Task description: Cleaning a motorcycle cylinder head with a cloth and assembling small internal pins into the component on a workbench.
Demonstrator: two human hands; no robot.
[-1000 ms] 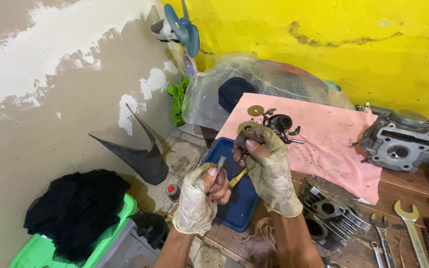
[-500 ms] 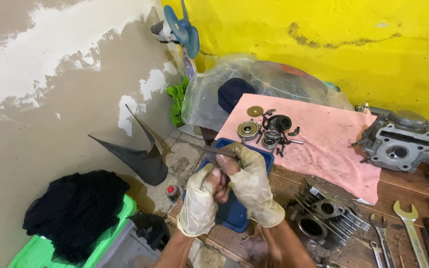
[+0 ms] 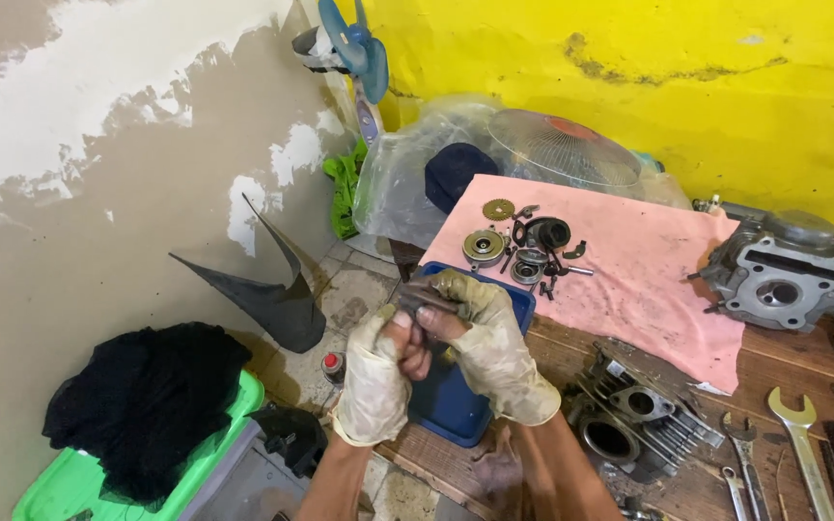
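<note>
Metal part (image 3: 417,294), small and dark, sits clamped between both gloved hands above the blue tray (image 3: 456,405) — left hand (image 3: 378,376) and right hand (image 3: 489,338) clenched on it. Loose gears (image 3: 499,209) wait beyond the tray — reassembly looks unfinished.

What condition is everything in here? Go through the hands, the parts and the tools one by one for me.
left hand: gloved, closed on a small dark part
right hand: gloved, gripping the same part
small dark part: held between both hands, blurred
blue tray: flat on the bench, partly hidden
pink cloth: spread out, stained
gear parts: loose on the cloth
cylinder head: dismantled, upright
wrench: lying unused
</note>
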